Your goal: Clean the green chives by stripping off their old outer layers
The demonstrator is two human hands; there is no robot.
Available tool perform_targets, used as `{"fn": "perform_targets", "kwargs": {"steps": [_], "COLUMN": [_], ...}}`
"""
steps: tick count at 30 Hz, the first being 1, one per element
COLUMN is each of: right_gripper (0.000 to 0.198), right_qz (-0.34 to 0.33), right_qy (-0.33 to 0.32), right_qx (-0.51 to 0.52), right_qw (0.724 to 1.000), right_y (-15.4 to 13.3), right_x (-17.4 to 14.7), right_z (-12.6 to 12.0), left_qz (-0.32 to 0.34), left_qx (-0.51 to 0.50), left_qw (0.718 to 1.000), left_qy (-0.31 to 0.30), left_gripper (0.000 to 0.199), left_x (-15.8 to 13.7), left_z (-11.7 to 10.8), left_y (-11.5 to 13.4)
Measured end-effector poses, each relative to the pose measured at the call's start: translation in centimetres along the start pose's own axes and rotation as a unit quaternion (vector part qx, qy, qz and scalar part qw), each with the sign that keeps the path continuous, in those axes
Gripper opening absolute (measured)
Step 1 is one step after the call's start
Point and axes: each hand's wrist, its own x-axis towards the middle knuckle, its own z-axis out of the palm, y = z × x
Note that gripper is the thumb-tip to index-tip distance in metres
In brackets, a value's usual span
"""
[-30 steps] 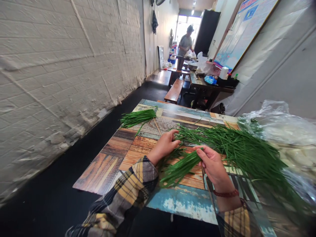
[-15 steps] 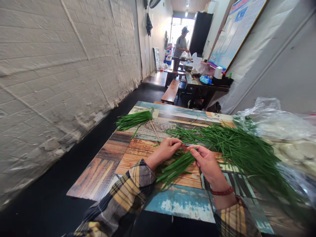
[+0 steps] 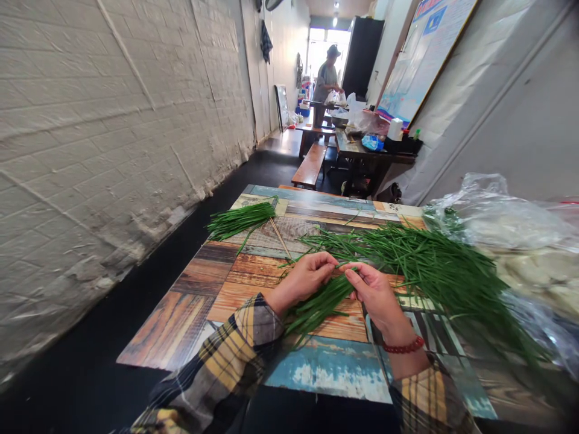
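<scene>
Over the middle of the table, my right hand (image 3: 373,292) pinches the upper ends of a small bunch of garlic chives (image 3: 319,307); the long green blades slant down to the left. My left hand (image 3: 310,277) is closed, its thumb and finger meeting close to the right fingertips at the bunch's top. What thin thing the left fingers pinch is hidden. To the right lies a large loose pile of garlic chives (image 3: 434,259). Another neat bunch of garlic chives (image 3: 242,220) rests at the table's far left, with a thin wooden skewer (image 3: 281,238) sticking out of its end.
The patchwork wood-print table (image 3: 176,313) stands beside a white brick-pattern wall (image 3: 113,108). Clear plastic bags (image 3: 525,229) with pale contents sit at the right. Beyond are a bench (image 3: 310,166), a cluttered second table (image 3: 357,147) and a standing person (image 3: 326,81).
The left hand has shifted slightly right and lower, closer to the right fingers, covering more of the bunch. The right hand keeps its pinch. The view has tilted slightly.
</scene>
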Motion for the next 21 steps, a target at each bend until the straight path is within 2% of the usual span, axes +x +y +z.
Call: {"fn": "perform_targets", "kwargs": {"steps": [6,10,14,19,21], "right_gripper": [0.032,0.032,0.030,0.033,0.033], "right_qz": [-0.002,-0.004,-0.033,0.004,0.008], "right_qy": [0.007,0.015,0.019,0.023,0.029], "right_qx": [0.001,-0.001,-0.008,0.008,0.014], "right_qw": [1.000,1.000,0.999,1.000,0.999], "right_y": [0.35,0.19,0.07,0.43,0.51], "right_x": [0.18,0.09,-0.01,0.18,0.30], "right_z": [-0.19,-0.27,-0.30,-0.34,-0.30], "left_qz": [0.072,0.083,0.076,0.078,0.084], "left_qx": [0.142,0.197,0.202,0.180,0.190], "left_qw": [0.986,0.975,0.975,0.979,0.977], "left_qy": [0.038,0.065,0.050,0.050,0.040], "left_gripper": [0.019,0.018,0.017,0.007,0.009], "left_x": [0.03,0.17,0.29,0.06,-0.06], "left_z": [0.15,0.03,0.04,0.13,0.10], "left_y": [-0.21,-0.39,-0.60,-0.48,-0.45]}}
